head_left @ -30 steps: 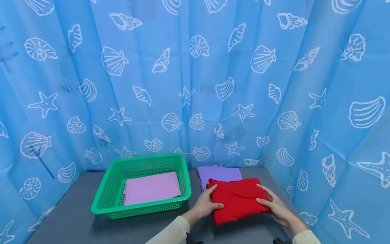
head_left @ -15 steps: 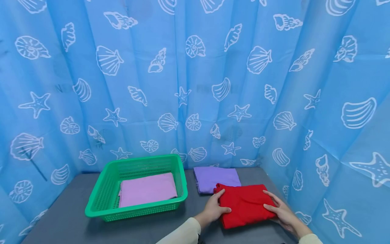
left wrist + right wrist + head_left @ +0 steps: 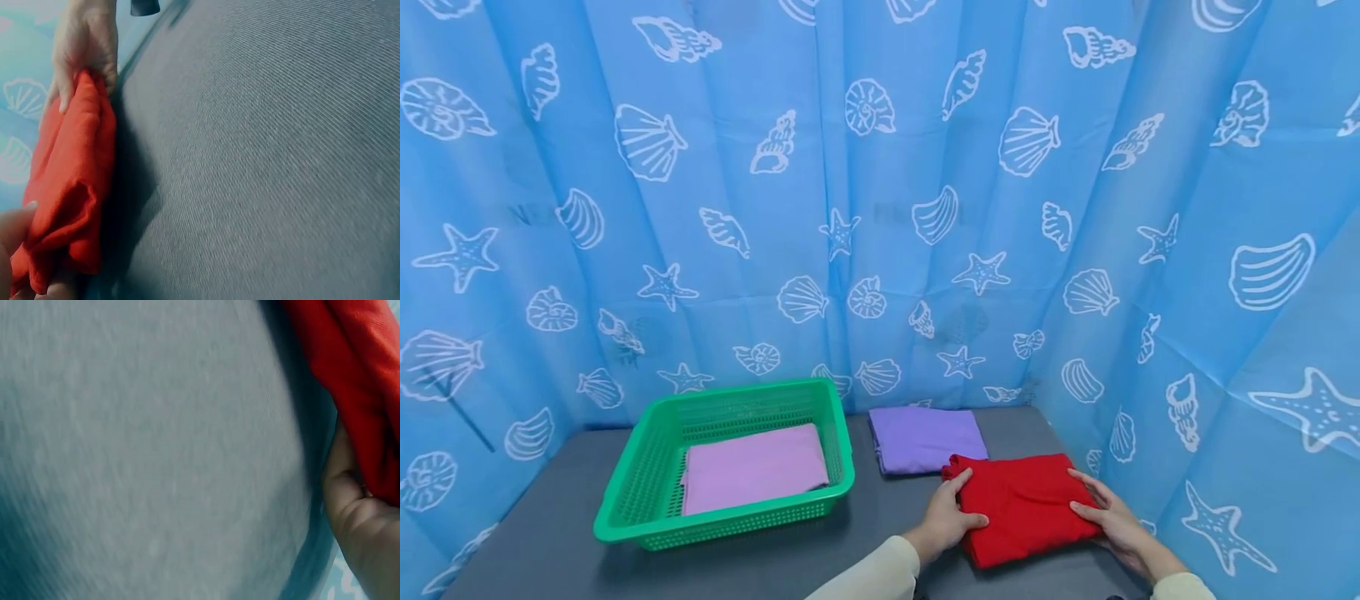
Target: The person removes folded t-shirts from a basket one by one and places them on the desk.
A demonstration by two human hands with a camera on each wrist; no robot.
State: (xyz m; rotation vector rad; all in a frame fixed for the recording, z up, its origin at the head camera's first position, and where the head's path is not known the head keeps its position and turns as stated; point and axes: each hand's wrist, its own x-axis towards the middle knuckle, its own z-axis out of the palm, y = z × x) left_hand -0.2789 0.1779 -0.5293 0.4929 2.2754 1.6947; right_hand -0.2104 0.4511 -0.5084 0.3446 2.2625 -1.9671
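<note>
A folded red cloth (image 3: 1026, 508) is held between both hands at the right of the table, in front of a folded purple cloth (image 3: 925, 439). My left hand (image 3: 946, 518) grips its left end, thumb on top and some fingers underneath. On the opposite end, my right hand (image 3: 1116, 525) holds it with the thumb over the top and fingers below. The left wrist view shows the cloth's folded layers (image 3: 75, 181) edge-on, with a shadow beside them on the table. In the right wrist view, fingers (image 3: 340, 469) pass under the red cloth.
A green plastic basket (image 3: 730, 517) stands on the left of the grey table (image 3: 535, 533), with a folded pink cloth (image 3: 756, 468) inside. A blue curtain (image 3: 820, 208) with white shell prints hangs behind and along the sides.
The red cloth and both hands have moved right and slightly nearer, uncovering more of the purple cloth. The head view has shifted somewhat, so the basket appears further left.
</note>
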